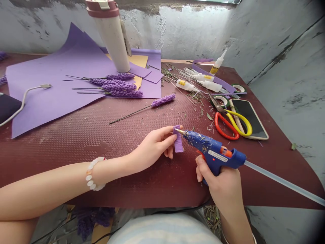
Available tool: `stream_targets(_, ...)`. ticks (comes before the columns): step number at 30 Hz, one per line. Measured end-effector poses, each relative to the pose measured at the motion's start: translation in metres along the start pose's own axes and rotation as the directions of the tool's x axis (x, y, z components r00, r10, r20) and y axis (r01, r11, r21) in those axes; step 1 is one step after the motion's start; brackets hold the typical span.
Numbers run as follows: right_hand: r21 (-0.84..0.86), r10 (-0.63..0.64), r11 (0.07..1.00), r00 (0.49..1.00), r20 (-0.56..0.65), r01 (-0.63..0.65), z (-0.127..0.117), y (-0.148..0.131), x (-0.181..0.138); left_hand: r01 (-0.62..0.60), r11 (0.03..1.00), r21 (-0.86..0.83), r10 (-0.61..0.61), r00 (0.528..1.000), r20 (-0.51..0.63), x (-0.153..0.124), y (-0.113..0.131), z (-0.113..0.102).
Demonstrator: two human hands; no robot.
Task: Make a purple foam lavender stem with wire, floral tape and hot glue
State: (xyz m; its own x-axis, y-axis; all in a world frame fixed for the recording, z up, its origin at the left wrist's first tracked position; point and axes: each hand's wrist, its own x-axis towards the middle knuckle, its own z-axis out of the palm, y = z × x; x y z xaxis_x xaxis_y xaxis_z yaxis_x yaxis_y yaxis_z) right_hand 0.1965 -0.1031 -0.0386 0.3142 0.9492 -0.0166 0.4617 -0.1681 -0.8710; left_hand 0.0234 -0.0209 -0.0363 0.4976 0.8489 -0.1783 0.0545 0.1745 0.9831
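Observation:
My left hand (157,144) pinches a short purple strip (178,145) above the table, thumb in front and fingers behind. My right hand (220,179) is wrapped round the handle of a blue hot glue gun (203,142), which has a small red light lit on its side. The gun's metal nozzle is at the upper end of the strip; whether it touches cannot be made out. A clear glue stick (281,179) juts from the gun's back. Beyond my left hand lies a single purple flower stem (164,100) with a thin dark stalk.
Several purple flower stems (114,86) lie on a large purple sheet (58,74) beside a white tumbler (109,37). Scissors (232,127) rest partly on a phone (250,118) at the right, near tape rolls (221,100), glue bottles (186,85) and wires. A cable (25,95) lies at left.

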Motion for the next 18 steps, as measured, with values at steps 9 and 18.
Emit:
stream_targets(9,-0.042,-0.027,0.999,0.999,0.019,0.028,-0.0025,0.0072,0.0024,-0.026,1.000,0.018,0.026,0.999,-0.019,0.0005,0.0003,-0.0003)
stream_targets(18,0.020,0.030,0.999,1.000,-0.009,-0.030,0.0003,-0.0003,-0.0008,-0.026,0.998,0.050,0.024,0.999,0.030,0.0010,-0.0034,-0.0016)
